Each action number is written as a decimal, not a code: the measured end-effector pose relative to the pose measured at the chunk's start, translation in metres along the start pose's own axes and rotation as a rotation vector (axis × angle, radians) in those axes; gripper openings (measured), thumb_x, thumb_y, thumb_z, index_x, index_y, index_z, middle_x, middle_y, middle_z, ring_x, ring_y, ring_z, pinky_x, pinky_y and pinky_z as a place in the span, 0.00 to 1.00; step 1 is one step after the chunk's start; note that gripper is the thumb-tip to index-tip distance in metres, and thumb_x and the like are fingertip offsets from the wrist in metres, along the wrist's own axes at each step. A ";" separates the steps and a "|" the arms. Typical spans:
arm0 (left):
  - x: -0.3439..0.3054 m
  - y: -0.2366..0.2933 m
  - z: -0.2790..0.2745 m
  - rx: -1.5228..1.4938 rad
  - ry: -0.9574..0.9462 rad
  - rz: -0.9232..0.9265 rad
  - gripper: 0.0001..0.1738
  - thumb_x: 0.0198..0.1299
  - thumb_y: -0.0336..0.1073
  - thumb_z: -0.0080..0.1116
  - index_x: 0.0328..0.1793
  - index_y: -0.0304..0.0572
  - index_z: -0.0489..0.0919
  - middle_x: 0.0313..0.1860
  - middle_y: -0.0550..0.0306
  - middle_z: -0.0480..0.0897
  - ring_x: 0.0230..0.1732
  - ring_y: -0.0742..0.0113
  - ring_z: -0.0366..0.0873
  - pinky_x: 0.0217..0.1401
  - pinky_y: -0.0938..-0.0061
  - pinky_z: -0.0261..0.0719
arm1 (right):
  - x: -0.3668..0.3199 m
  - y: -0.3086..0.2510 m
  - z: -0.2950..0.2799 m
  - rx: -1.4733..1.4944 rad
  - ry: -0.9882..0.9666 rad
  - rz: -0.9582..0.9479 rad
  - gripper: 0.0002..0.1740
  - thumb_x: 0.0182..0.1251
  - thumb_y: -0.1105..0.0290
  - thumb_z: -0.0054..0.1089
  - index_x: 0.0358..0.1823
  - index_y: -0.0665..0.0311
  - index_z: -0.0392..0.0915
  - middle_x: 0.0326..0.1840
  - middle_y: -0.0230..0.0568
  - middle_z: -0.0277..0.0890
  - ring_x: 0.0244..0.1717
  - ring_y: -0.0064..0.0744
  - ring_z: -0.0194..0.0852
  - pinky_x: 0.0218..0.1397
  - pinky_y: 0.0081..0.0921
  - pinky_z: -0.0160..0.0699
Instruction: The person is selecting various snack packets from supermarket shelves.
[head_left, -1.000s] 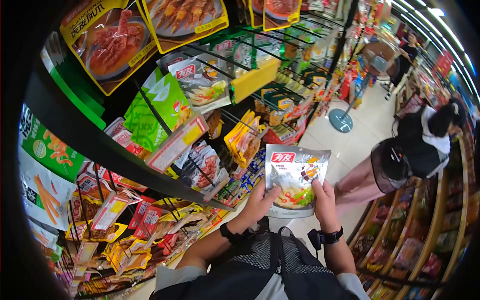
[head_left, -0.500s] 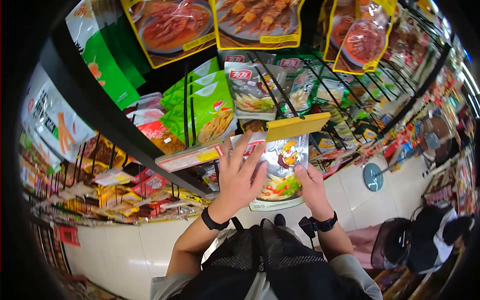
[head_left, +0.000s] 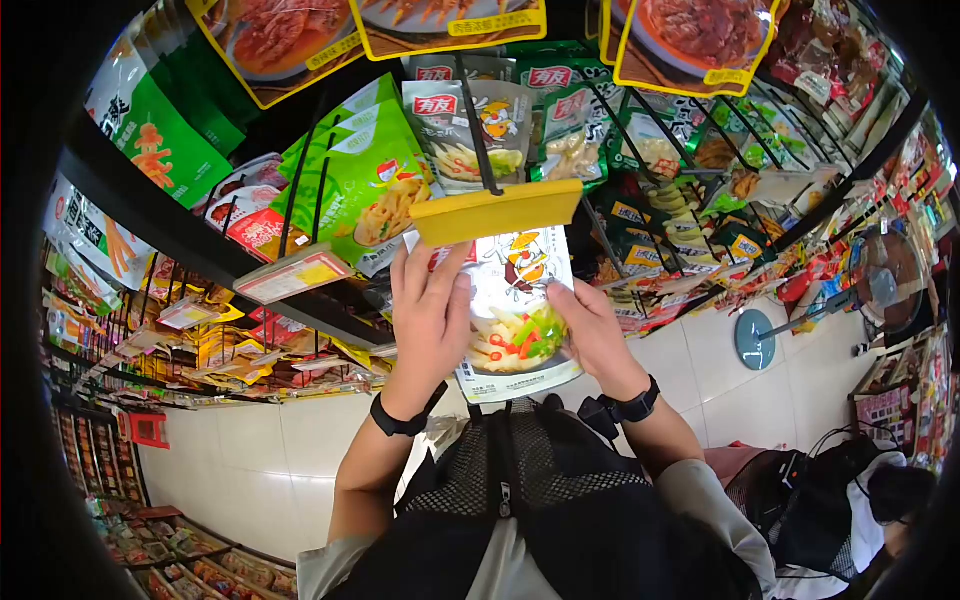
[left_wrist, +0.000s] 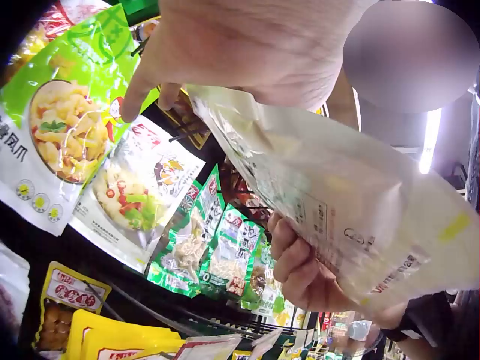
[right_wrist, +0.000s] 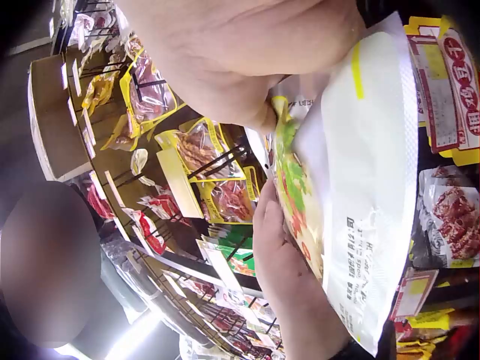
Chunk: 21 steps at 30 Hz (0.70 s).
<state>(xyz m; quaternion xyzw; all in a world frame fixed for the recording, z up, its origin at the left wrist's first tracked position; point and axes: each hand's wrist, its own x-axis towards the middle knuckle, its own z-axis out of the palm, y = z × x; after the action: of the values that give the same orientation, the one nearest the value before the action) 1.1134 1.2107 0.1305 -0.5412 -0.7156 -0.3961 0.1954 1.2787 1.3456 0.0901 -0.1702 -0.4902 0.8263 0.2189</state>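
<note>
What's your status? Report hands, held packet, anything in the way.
Right hand gripping packet. Left hand at its left side, fingers extended. Yellow tag covers packet's top in head view.

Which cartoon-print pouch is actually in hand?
The lower pouch, just below the yellow tag in the head view. The right hand grips its edge; the matching pouch above that tag hangs untouched.

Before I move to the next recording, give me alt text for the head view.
The right hand grips a pale snack pouch; the left hand touches its left side. Snack packets hang behind; another person is at lower right.
</note>
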 end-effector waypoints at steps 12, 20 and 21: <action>0.009 0.030 -0.007 0.305 0.016 0.136 0.24 0.61 0.34 0.60 0.65 0.39 0.77 0.70 0.42 0.70 0.74 0.30 0.56 0.77 0.38 0.44 | -0.005 -0.002 -0.010 -0.415 0.049 -0.321 0.18 0.80 0.61 0.48 0.53 0.70 0.76 0.36 0.34 0.79 0.37 0.16 0.70 0.43 0.21 0.73; 0.035 0.026 0.000 0.386 0.052 0.188 0.21 0.60 0.42 0.61 0.60 0.46 0.81 0.74 0.45 0.68 0.79 0.25 0.45 0.77 0.30 0.34 | 0.025 -0.020 -0.008 -0.408 0.071 -0.451 0.18 0.79 0.61 0.49 0.49 0.71 0.78 0.26 0.29 0.74 0.28 0.13 0.64 0.31 0.18 0.66; 0.036 0.025 0.001 0.395 0.064 0.184 0.20 0.61 0.43 0.61 0.58 0.49 0.82 0.75 0.47 0.68 0.79 0.26 0.44 0.77 0.29 0.34 | 0.026 -0.022 -0.004 -0.397 0.068 -0.462 0.18 0.79 0.61 0.49 0.49 0.71 0.78 0.26 0.29 0.74 0.28 0.13 0.64 0.31 0.18 0.67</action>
<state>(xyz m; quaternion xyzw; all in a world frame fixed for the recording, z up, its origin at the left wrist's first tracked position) 1.1250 1.2365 0.1646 -0.5425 -0.7204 -0.2456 0.3555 1.2631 1.3716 0.1061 -0.1213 -0.6603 0.6364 0.3798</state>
